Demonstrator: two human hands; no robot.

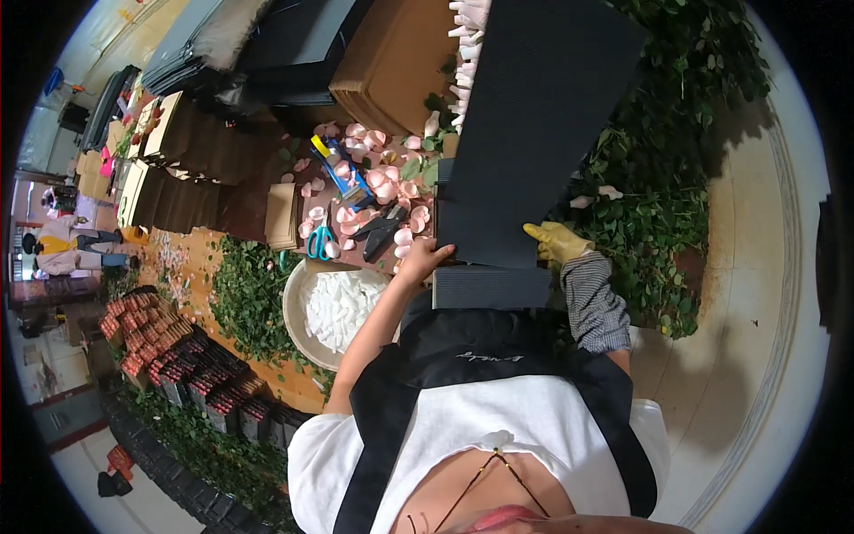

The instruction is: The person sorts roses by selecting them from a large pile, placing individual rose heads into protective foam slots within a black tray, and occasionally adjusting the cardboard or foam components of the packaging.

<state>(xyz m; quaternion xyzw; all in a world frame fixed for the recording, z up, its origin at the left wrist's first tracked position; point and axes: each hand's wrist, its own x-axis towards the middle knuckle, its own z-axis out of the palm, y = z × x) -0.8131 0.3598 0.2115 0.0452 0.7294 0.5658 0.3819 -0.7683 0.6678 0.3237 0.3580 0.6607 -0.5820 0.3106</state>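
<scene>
A large black sheet (527,133) lies at a slant before me, its near end close to my waist. My left hand (427,261), bare, holds its near left corner, thumb on top and the other fingers partly hidden. At the right edge is my right hand (560,241) in a yellow rubber glove, one finger laid over the sheet and the rest curled by the edge. Below both hands, against my black apron (467,344), sits a ridged black stack of sheets (492,288). Wrapped pale pink flower heads (467,60) show beyond the sheet's left edge.
Left of the sheet, pink petals (383,183), teal-handled scissors (321,241), black-handled cutters (383,230) and a blue tool (343,173) lie on the table. A basin of white pieces (340,307) stands below. Leafy stems (657,233) fill the right. Cardboard sheets (400,60) stand behind.
</scene>
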